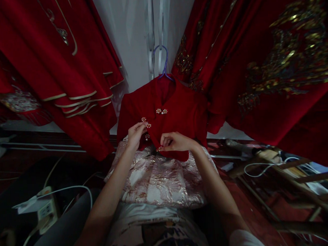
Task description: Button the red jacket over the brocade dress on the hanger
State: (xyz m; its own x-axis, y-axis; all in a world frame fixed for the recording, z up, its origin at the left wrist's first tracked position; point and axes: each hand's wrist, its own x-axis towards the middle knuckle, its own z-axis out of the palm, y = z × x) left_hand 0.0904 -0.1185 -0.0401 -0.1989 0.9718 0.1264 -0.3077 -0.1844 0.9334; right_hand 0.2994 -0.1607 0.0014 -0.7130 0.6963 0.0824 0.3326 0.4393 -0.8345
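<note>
A: Closest is the printed shirt (132, 215), below both hands. And the hands?

B: The left hand (135, 135) pinches the jacket (189, 107) at its edge by a clasp (149, 126); the right hand (178, 141), fingers curled, pinches the other edge by a lower clasp (159, 149).

A: So the jacket is where?

B: Behind and beyond both hands, on the hanger (166, 63) above them. The brocade (161, 179) shows just below them.

A: What could go wrong?

B: I'd worry about a mismatch: the pinched edges sit at different heights, so joined clasps might leave the front crooked. An uneven tug could swing the hanger. A clasp might also snag the brocade's raised threads, and dim light would hide it.

A: Counts?

B: Two hands, one jacket, one hanger, one brocade, one shirt. I make out six clasp heads: two meeting above the hands, three about the left fingertips, one at the right. Others may be hidden. One power strip (47, 212), well left of the left hand.
</note>
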